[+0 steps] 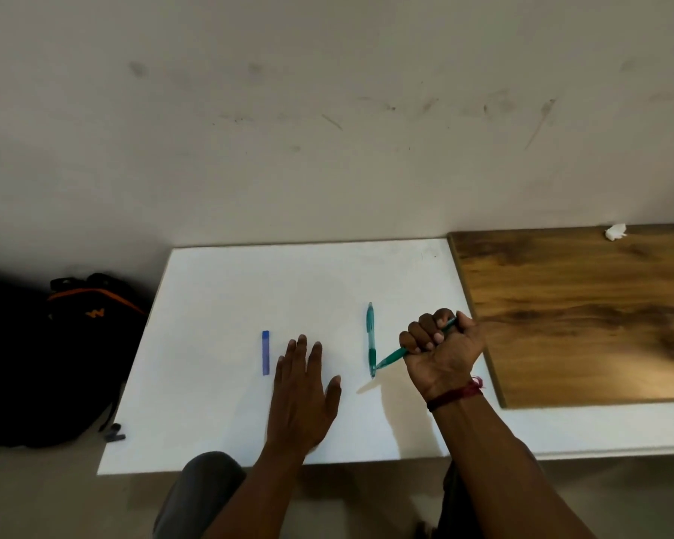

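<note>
A white table [218, 289] holds a teal pen [370, 328] lying lengthwise, pointing away from me. My right hand [442, 350] grips a second teal pen [390, 357] in a fist, its tip slanting down to the left and meeting the lying pen's near end. My left hand [302, 390] lies flat on the table, fingers straight, palm down. Just left of its fingertips lies a small blue stick-shaped object [265, 352], apart from the hand.
A brown wooden board [584, 305] lies on the table's right side, with a crumpled white scrap [615, 231] at its far edge. A black backpack [55, 355] with orange trim sits on the floor at the left. A scuffed wall stands behind the table.
</note>
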